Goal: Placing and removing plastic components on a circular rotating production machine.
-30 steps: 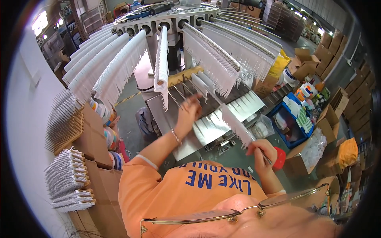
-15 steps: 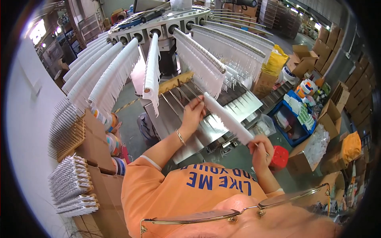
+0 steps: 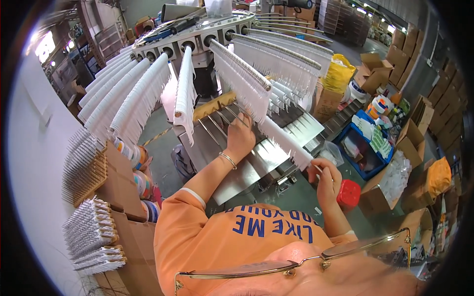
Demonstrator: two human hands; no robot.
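Observation:
A long rod wound with white fringed strands (image 3: 285,142) slants over the metal table (image 3: 232,182). My right hand (image 3: 326,178) is closed on the bare near end of this fringed rod. Farther left, my left hand (image 3: 240,137) has moved off the fringed rod's far end; its fingers are curled at a thin metal rod (image 3: 216,123) in a row of several on the table, the fingertips partly hidden. Just beyond hangs another row of white fringe (image 3: 242,74) on an arm of the round machine (image 3: 197,39).
More fringe-covered arms (image 3: 140,93) fan out to the left. Racks of upright pins (image 3: 89,234) stand on cartons at lower left. To the right are a blue crate (image 3: 365,170), a red container (image 3: 349,193), a yellow bag (image 3: 339,74) and open cartons (image 3: 375,69).
My left hand has left the fringed rod's far end and moved slightly up-left to the thin rods. My right hand keeps the near end, and the fringed rod has shifted a little.

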